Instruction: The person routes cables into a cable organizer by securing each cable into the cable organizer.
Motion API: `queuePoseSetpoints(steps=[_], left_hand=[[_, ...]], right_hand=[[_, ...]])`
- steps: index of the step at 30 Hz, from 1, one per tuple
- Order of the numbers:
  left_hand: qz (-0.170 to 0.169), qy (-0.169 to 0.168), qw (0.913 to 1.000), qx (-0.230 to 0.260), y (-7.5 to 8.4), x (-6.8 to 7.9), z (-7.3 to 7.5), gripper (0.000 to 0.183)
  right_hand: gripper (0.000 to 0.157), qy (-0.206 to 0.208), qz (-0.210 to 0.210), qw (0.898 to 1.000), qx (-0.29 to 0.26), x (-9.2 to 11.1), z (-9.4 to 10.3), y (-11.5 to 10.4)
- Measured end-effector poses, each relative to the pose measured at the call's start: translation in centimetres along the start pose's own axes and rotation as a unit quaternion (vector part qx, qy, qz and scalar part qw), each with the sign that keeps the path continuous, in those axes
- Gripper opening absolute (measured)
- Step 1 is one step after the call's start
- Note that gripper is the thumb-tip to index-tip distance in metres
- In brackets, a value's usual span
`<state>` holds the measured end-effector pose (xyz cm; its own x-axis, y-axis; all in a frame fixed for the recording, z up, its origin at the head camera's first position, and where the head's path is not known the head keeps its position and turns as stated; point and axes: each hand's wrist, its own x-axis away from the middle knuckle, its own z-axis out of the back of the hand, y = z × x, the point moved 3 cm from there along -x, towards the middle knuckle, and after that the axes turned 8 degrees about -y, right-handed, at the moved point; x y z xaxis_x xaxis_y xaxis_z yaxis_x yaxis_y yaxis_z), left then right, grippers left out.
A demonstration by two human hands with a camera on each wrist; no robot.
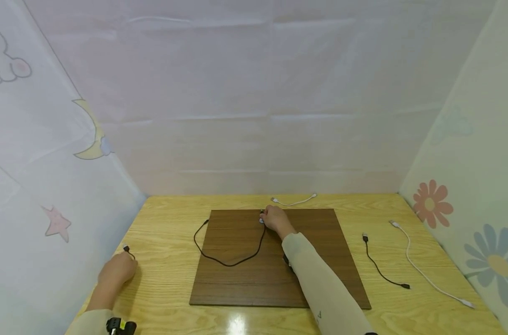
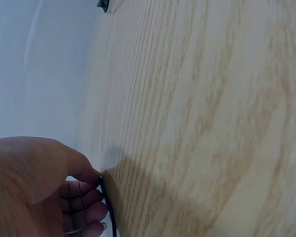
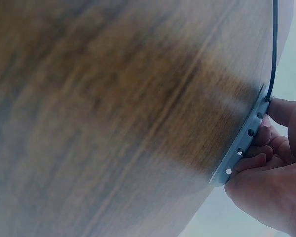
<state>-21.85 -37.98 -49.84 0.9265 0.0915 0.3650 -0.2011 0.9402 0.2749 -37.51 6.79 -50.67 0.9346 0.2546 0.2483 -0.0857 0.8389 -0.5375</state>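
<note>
Head view: nearest, my left hand (image 1: 117,267) pinches a thin black cable (image 2: 108,205) on the pale wood table (image 1: 166,288). Farther off, near the dark brown wooden board's (image 1: 237,291) far edge, my right fingers and thumb (image 3: 249,195) grip a blue-grey strip with round holes (image 3: 244,132), touching a long black cord (image 3: 275,39). Light, level pressure should keep the cord from tugging it.

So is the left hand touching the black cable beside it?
Touching: the left wrist view shows the left hand pinching the black cable at the thumb tip.
</note>
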Motion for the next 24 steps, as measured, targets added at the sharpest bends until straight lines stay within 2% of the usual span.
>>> queuePoseSetpoints(steps=[5,12,17,24], left_hand=[[-0.010,-0.007,0.9998,-0.014,0.5,-0.3,0.0,0.032],[-0.020,0.009,0.9994,-0.025,1.0,-0.6,0.7,0.037],[-0.009,0.002,0.9999,0.014,1.0,-0.6,0.8,0.043],[-0.041,0.020,0.9982,0.039,1.9,0.3,0.9,0.036]], right_hand=[[0.024,-0.006,-0.008,1.000,-0.006,0.1,0.0,-0.1],[0.025,0.003,-0.004,1.000,0.004,0.7,0.2,-0.4],[0.025,0.000,-0.005,1.000,0.002,0.7,0.2,-0.4],[0.029,-0.008,-0.010,1.000,-0.005,0.3,0.1,-0.2]])
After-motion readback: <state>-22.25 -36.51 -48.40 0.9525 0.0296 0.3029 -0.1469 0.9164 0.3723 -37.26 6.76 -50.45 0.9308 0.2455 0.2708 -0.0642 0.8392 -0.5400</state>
